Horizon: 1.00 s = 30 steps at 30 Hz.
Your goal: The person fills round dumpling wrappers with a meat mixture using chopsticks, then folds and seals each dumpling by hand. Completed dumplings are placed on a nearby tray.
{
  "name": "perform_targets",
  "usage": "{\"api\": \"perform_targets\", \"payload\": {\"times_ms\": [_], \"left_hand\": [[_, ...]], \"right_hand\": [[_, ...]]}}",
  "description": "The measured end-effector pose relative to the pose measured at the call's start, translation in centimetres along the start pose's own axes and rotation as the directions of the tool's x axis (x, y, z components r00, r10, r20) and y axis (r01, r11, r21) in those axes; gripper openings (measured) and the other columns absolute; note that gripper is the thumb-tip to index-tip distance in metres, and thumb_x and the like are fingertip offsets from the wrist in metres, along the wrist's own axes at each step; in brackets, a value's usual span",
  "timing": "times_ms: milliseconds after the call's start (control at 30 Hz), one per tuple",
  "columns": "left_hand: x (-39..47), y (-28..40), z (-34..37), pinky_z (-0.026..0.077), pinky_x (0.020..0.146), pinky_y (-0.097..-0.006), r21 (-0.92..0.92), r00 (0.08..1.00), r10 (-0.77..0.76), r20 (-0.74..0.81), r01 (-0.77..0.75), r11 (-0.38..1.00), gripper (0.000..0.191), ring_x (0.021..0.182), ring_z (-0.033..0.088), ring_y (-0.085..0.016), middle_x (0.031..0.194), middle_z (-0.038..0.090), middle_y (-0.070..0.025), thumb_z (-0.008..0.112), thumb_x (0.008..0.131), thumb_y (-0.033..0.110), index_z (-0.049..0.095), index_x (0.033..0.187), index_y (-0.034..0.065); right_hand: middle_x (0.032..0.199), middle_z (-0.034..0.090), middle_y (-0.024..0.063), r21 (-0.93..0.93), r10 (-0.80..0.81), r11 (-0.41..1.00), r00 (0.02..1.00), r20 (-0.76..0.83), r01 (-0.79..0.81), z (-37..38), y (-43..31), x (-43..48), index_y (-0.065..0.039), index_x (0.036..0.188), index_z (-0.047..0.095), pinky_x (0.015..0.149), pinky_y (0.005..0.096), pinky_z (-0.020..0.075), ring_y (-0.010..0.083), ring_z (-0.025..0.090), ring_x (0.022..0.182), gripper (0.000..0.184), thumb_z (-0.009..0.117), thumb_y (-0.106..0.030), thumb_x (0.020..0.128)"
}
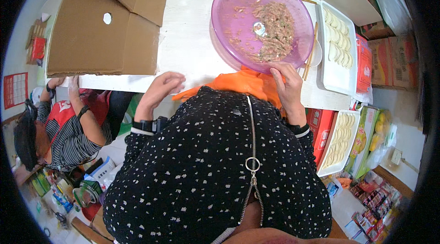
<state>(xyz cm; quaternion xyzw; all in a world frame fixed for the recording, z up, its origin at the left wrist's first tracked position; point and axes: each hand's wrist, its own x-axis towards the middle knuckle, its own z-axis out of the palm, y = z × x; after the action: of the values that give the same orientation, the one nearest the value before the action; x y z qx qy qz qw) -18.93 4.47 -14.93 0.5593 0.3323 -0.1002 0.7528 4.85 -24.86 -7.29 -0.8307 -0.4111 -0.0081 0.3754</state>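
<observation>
A large translucent purple plastic basin (237, 20) sits on the white table, with ground filling flecked with green (276, 31) heaped on its right side. Fingers and thumb of my right hand (288, 84) hold the basin's near rim. To the left, my left hand (165, 86) hovers by the table's front edge, empty and slightly blurred, its fingers loosely bent. Orange cloth (233, 84) bunches between my body and the basin. Beside the basin lie wooden chopsticks (311, 51), partly over a small white dish (317, 54).
A white tray of dumplings (338, 75) stands on the table's right; another dumpling tray (321, 172) sits lower, beside a red box (319, 125). An open cardboard box (89, 44) covers the table's left. Another person (75, 123) in a red apron is at the left edge.
</observation>
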Motion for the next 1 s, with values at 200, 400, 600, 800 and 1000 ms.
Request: {"api": "perform_targets", "payload": {"times_ms": [200, 400, 600, 800, 1000], "left_hand": [[-5.2, -2.3, -10.4, 0.047, 0.066, -0.0234, 0.117, 0.960, -0.041, -0.279, 0.076, 0.990, 0.026, 0.076, 0.058, -0.009, 0.092, 0.067, -0.0073, 0.060, 0.092, 0.023, 0.062, 0.105, 0.0017], [3.6, -8.3, -18.1, 0.049, 0.070, -0.0254, 0.866, 0.417, 0.804, -0.424, -0.074, 0.495, 0.021, 0.079, 0.061, -0.014, 0.090, 0.064, -0.0088, 0.058, 0.092, 0.017, 0.059, 0.101, -0.0019], [7.4, -11.9, -18.9, 0.049, 0.073, -0.0254, 0.973, 0.532, 0.820, -0.210, 0.027, 0.231, 0.022, 0.083, 0.061, -0.014, 0.096, 0.064, -0.0088, 0.057, 0.092, 0.016, 0.058, 0.105, -0.0020], [4.7, -9.8, -19.6, 0.049, 0.074, -0.0251, 0.887, 0.587, 0.708, -0.393, 0.040, 0.459, 0.024, 0.085, 0.061, -0.014, 0.098, 0.063, -0.0081, 0.057, 0.092, 0.016, 0.058, 0.108, -0.0023], [4.5, -7.7, -21.9, 0.049, 0.075, -0.0248, 0.752, 0.614, 0.562, -0.553, 0.078, 0.654, 0.027, 0.086, 0.060, -0.014, 0.101, 0.063, -0.0075, 0.058, 0.092, 0.016, 0.057, 0.111, -0.0026]], "right_hand": [[0.089, 0.068, 0.0120, 0.027, 0.090, 0.996, 0.995, -0.037, -0.089, 0.6, 0.3, -0.1, -0.002, 0.091, 0.069, 0.077, 0.0350, 0.0485, 0.0277, 0.063, 0.084, 0.011, 0.063, -0.005, 0.083], [0.089, 0.068, 0.0125, -0.005, 0.062, 0.998, 0.997, -0.036, -0.062, 1.1, 0.8, -0.2, -0.001, 0.091, 0.069, 0.077, 0.0354, 0.0487, 0.0278, 0.064, 0.084, 0.011, 0.063, -0.004, 0.083], [0.088, 0.068, 0.0121, -0.046, 0.049, 0.998, 0.998, -0.032, -0.050, 1.0, 0.8, -0.2, -0.002, 0.090, 0.069, 0.079, 0.0369, 0.0483, 0.0282, 0.064, 0.086, 0.010, 0.064, -0.007, 0.083], [0.088, 0.068, 0.0121, -0.033, 0.085, 0.996, 0.996, -0.028, -0.086, 0.9, 0.8, -0.4, -0.003, 0.090, 0.069, 0.080, 0.0372, 0.0481, 0.0284, 0.063, 0.087, 0.010, 0.064, -0.007, 0.083], [0.088, 0.068, 0.0122, -0.012, 0.073, 0.997, 0.997, -0.038, -0.073, 0.9, 1.3, -0.4, -0.002, 0.091, 0.069, 0.079, 0.0366, 0.0476, 0.0280, 0.063, 0.086, 0.010, 0.065, -0.006, 0.082]]}}
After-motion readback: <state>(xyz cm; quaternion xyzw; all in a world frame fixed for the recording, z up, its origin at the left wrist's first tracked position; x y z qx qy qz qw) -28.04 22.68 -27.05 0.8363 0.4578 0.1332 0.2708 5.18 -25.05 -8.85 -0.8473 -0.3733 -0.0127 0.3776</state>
